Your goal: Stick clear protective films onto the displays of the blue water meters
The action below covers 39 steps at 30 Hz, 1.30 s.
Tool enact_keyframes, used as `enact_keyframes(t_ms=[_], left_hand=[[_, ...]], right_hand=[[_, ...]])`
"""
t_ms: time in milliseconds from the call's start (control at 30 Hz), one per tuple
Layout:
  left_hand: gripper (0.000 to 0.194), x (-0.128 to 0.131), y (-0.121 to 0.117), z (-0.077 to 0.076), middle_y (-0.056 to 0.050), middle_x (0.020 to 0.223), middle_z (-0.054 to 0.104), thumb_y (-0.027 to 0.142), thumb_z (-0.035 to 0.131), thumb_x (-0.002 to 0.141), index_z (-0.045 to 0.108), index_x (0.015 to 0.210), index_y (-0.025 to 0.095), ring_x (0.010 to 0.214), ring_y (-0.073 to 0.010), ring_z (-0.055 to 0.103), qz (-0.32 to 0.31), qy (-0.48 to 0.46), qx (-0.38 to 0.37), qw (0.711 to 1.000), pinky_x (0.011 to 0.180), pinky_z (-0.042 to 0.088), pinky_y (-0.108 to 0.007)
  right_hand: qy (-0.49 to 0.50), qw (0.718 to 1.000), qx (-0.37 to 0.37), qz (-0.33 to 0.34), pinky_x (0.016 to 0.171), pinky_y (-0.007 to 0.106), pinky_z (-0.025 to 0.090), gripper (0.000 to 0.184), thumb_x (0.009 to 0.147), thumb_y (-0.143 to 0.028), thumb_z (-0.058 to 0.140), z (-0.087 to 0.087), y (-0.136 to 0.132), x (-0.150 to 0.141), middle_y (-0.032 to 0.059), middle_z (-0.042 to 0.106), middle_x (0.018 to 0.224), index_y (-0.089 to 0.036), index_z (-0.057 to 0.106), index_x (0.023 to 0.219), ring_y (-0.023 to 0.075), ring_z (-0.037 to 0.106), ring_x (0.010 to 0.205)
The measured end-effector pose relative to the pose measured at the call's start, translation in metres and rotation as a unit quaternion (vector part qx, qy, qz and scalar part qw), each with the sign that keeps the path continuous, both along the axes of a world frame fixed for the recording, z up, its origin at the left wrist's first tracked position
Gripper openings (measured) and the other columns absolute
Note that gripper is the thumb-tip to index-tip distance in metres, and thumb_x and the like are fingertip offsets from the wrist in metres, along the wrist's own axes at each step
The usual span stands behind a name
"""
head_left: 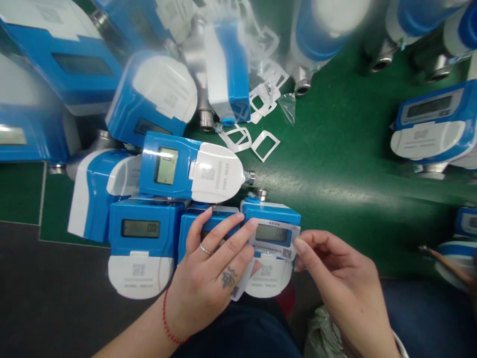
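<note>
Hands (216, 271) flank the label (271, 247).

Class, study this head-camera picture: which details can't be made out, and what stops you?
All in the head view:
- Reading on the middle meter: hidden by the left hand.
- Small print on the label at the right hand: too small.
- Far-left meter: blurred, cut off by the left edge.
- Lower-right meter: cut off by the right edge.

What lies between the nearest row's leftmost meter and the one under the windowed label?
In the head view, another blue meter lies there, mostly hidden by the left hand.
</note>
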<state>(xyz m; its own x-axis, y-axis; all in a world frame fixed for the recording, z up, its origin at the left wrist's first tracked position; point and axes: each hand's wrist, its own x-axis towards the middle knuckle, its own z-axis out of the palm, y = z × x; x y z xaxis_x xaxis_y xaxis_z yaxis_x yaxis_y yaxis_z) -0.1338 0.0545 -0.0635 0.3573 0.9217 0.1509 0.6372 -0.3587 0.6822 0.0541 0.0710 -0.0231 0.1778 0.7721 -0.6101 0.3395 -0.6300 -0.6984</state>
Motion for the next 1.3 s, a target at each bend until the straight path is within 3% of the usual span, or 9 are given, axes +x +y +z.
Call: enact_keyframes(t_ms=[267, 500, 1300], left_hand=[[0.004, 0.002, 0.002, 0.0, -0.008, 0.112, 0.072, 0.019, 0.065, 0.085, 0.064, 0.082, 0.017, 0.111, -0.0248, 0.064, 0.011, -0.007, -0.001, 1.0, 0.11, 0.031, -0.049], [0.004, 0.002, 0.001, 0.0, -0.01, 0.111, 0.073, 0.018, 0.067, 0.083, 0.064, 0.085, 0.016, 0.11, -0.0254, 0.064, 0.008, -0.009, -0.001, 1.0, 0.11, 0.03, -0.049], [0.008, 0.003, 0.008, 0.003, -0.011, 0.112, 0.072, 0.017, 0.07, 0.081, 0.068, 0.087, 0.012, 0.108, -0.0276, 0.063, -0.033, 0.016, 0.009, 0.999, 0.105, 0.036, -0.049]], right_hand=[[-0.006, 0.996, -0.026, -0.08, 0.046, 0.02, 0.048, 0.018, 0.073, -0.032, 0.075, -0.005, -0.004, -0.002, -0.0006, 0.062, 0.052, -0.018, 0.069, 0.066, 0.0105, 0.055, 0.047], [-0.003, 0.993, -0.044, -0.107, 0.044, 0.02, 0.047, 0.019, 0.071, -0.033, 0.076, -0.008, -0.004, -0.002, -0.001, 0.061, 0.048, -0.017, 0.068, 0.064, 0.0104, 0.054, 0.043], [0.019, 0.99, -0.079, -0.113, 0.04, 0.018, 0.043, 0.022, 0.071, -0.029, 0.073, -0.013, 0.002, -0.002, -0.0042, 0.055, 0.044, -0.018, 0.058, 0.06, 0.0085, 0.051, 0.038]])
